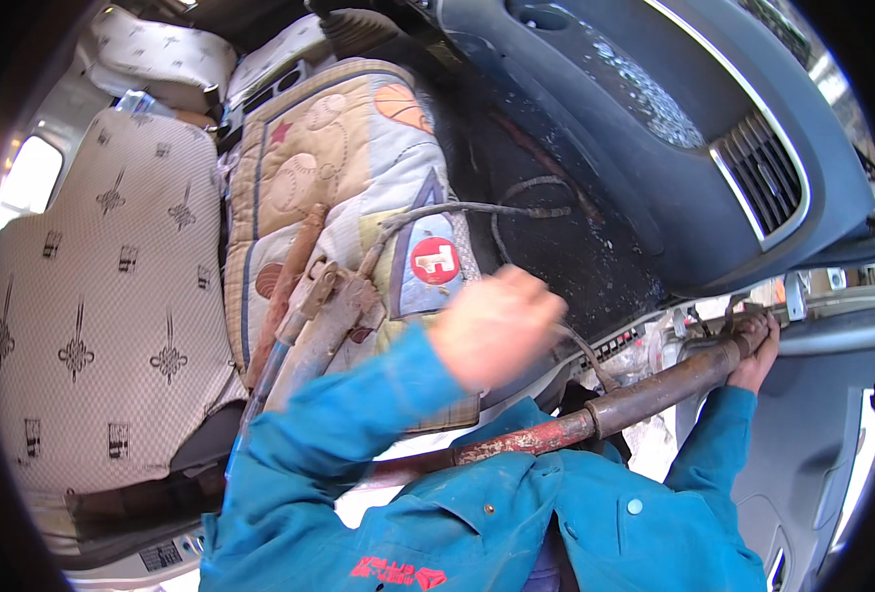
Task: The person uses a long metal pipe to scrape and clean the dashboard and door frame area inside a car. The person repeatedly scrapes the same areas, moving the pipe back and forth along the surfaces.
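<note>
My right hand (758,354) grips the far end of a rusty hydraulic ram (663,388), a long steel cylinder with a worn red section. The ram lies slantwise across my front at the door opening, and a hose joins its side. Blurred by motion, my left hand (500,325) hovers above the quilt's near right edge; its fingers look curled, but whatever they may hold is hidden. Left of it, what looks like a rusty hydraulic hand pump (334,318) lies on the patterned quilt (297,133). A dark hose (452,209) runs from the pump toward the footwell.
Patterned fabric covers a seat (112,296) on the left. Broken glass (637,89) fills a tray in the dashboard (829,177). A rusty bar (537,148) lies in the dark footwell. The opened door (800,422) stands at right.
</note>
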Action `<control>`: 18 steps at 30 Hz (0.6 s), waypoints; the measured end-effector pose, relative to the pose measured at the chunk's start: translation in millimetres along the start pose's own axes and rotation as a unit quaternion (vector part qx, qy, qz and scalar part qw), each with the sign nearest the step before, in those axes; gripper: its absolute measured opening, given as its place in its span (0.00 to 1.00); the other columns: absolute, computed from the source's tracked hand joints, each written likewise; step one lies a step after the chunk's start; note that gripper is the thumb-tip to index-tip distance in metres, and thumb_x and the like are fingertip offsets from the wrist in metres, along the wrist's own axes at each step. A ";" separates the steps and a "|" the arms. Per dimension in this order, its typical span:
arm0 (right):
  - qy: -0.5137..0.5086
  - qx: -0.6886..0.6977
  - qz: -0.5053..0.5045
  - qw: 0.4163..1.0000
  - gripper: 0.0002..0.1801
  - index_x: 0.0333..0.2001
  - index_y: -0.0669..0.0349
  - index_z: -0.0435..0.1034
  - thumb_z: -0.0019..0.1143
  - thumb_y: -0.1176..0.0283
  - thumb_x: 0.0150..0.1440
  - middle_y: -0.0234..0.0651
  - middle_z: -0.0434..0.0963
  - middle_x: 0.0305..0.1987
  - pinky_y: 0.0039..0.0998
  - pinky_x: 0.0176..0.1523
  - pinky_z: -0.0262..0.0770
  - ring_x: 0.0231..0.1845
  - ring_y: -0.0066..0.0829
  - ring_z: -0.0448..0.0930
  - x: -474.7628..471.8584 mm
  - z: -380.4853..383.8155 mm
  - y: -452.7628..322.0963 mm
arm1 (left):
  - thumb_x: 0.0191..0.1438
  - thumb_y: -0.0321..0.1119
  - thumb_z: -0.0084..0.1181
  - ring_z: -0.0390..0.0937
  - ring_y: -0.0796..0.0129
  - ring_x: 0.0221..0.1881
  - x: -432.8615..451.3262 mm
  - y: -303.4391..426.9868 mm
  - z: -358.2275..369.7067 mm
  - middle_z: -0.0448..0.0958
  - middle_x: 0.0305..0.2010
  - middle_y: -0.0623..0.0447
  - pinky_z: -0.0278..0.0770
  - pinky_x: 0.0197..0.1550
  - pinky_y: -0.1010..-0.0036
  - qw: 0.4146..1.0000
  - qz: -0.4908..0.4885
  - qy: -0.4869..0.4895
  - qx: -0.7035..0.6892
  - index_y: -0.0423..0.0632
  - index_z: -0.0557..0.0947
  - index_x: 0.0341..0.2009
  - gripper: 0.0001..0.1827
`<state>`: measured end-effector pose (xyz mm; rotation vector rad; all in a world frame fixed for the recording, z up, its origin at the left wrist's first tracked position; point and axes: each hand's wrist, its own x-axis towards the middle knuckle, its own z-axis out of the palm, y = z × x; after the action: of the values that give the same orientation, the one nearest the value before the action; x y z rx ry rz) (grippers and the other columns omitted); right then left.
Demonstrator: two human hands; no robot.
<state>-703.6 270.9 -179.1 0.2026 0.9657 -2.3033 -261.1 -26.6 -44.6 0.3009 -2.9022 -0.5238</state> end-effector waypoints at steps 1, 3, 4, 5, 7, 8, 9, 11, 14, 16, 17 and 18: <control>0.020 -0.010 -0.004 1.000 0.09 0.41 0.66 0.72 0.55 0.70 0.66 0.24 0.69 0.26 0.23 0.32 0.74 0.27 0.20 0.71 -3.0 5.3 3.1 | 0.56 0.40 0.66 0.78 0.51 0.48 -22.0 -16.4 -19.8 0.78 0.41 0.47 0.80 0.48 0.58 0.995 -0.011 -0.011 0.096 0.46 0.80 0.37 0.12; 0.008 0.014 0.003 1.000 0.07 0.39 0.63 0.74 0.57 0.70 0.65 0.25 0.70 0.27 0.22 0.33 0.74 0.28 0.20 0.73 1.2 -9.9 -7.2 | 0.50 0.37 0.63 0.73 0.51 0.60 -53.8 -42.6 -47.1 0.77 0.51 0.44 0.72 0.63 0.57 0.960 0.023 -0.069 0.270 0.41 0.83 0.44 0.18; 0.036 -0.037 -0.039 0.998 0.07 0.38 0.61 0.73 0.57 0.69 0.65 0.24 0.71 0.27 0.22 0.32 0.74 0.27 0.20 0.73 -11.7 5.1 -0.7 | 0.51 0.38 0.60 0.73 0.52 0.61 -70.5 -48.4 -57.3 0.79 0.52 0.42 0.68 0.69 0.57 0.957 0.050 -0.058 0.280 0.38 0.88 0.42 0.18; 0.059 -0.081 -0.073 0.992 0.06 0.36 0.59 0.73 0.58 0.69 0.64 0.24 0.71 0.27 0.22 0.32 0.74 0.27 0.19 0.73 -25.0 31.8 19.7 | 0.51 0.37 0.60 0.72 0.51 0.62 -95.1 -54.2 -57.6 0.79 0.53 0.41 0.67 0.70 0.56 0.946 0.020 -0.101 0.307 0.36 0.89 0.41 0.19; 0.075 -0.082 -0.083 0.990 0.06 0.34 0.55 0.71 0.57 0.69 0.64 0.23 0.71 0.27 0.22 0.31 0.73 0.26 0.19 0.73 -12.2 21.0 7.9 | 0.50 0.35 0.59 0.73 0.56 0.55 -108.9 -71.2 -54.7 0.80 0.49 0.45 0.72 0.62 0.63 0.929 0.035 -0.113 0.351 0.36 0.89 0.37 0.16; 0.048 -0.046 -0.023 0.998 0.06 0.33 0.53 0.70 0.57 0.69 0.64 0.22 0.71 0.26 0.22 0.30 0.73 0.26 0.18 0.73 5.0 1.9 -1.0 | 0.51 0.34 0.58 0.73 0.58 0.51 -117.1 -75.4 -56.4 0.79 0.46 0.48 0.74 0.56 0.67 0.929 0.035 -0.105 0.352 0.37 0.89 0.38 0.15; 0.008 0.005 -0.002 1.000 0.05 0.33 0.53 0.69 0.57 0.70 0.63 0.22 0.71 0.26 0.22 0.29 0.73 0.24 0.18 0.72 17.2 -8.1 -1.6 | 0.51 0.34 0.57 0.73 0.60 0.49 -120.8 -73.5 -60.5 0.79 0.43 0.49 0.74 0.53 0.69 0.936 0.038 -0.094 0.336 0.37 0.88 0.39 0.16; 0.024 0.014 -0.015 1.000 0.04 0.34 0.52 0.69 0.56 0.71 0.63 0.22 0.71 0.26 0.22 0.28 0.72 0.24 0.17 0.71 18.9 -6.1 1.9 | 0.53 0.33 0.57 0.74 0.61 0.48 -121.5 -74.7 -58.9 0.78 0.39 0.51 0.74 0.50 0.70 0.928 0.058 -0.079 0.359 0.38 0.88 0.39 0.14; 0.042 -0.023 -0.054 0.997 0.04 0.34 0.53 0.69 0.55 0.72 0.63 0.23 0.72 0.27 0.22 0.28 0.72 0.24 0.18 0.72 19.4 -5.1 -0.1 | 0.54 0.33 0.57 0.75 0.62 0.43 -117.5 -78.0 -51.9 0.78 0.35 0.53 0.75 0.46 0.68 0.932 0.034 -0.015 0.360 0.41 0.87 0.36 0.11; 0.032 -0.010 -0.047 0.998 0.04 0.35 0.53 0.69 0.56 0.72 0.62 0.23 0.72 0.27 0.22 0.28 0.72 0.24 0.19 0.72 13.6 -4.4 2.3 | 0.55 0.33 0.58 0.76 0.62 0.41 -121.0 -81.4 -45.2 0.78 0.34 0.53 0.74 0.43 0.68 0.928 -0.009 -0.015 0.371 0.43 0.86 0.34 0.08; 0.014 -0.002 -0.046 0.999 0.04 0.36 0.54 0.69 0.57 0.72 0.62 0.24 0.73 0.27 0.22 0.28 0.72 0.24 0.19 0.72 13.4 -2.4 4.9 | 0.55 0.34 0.58 0.76 0.62 0.40 -123.1 -82.1 -42.9 0.79 0.33 0.54 0.74 0.41 0.67 0.926 -0.031 -0.014 0.377 0.45 0.85 0.32 0.07; 0.037 -0.017 -0.069 0.997 0.05 0.36 0.54 0.69 0.59 0.72 0.61 0.24 0.73 0.28 0.22 0.27 0.72 0.24 0.19 0.73 10.2 2.4 9.3 | 0.55 0.34 0.58 0.77 0.62 0.35 -124.9 -81.4 -41.2 0.79 0.30 0.53 0.73 0.36 0.67 0.917 -0.027 0.010 0.397 0.48 0.82 0.28 0.06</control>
<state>-705.8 259.3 -186.6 0.2138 1.0873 -2.4178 -118.6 -86.2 -53.1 0.4774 -2.9332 0.6856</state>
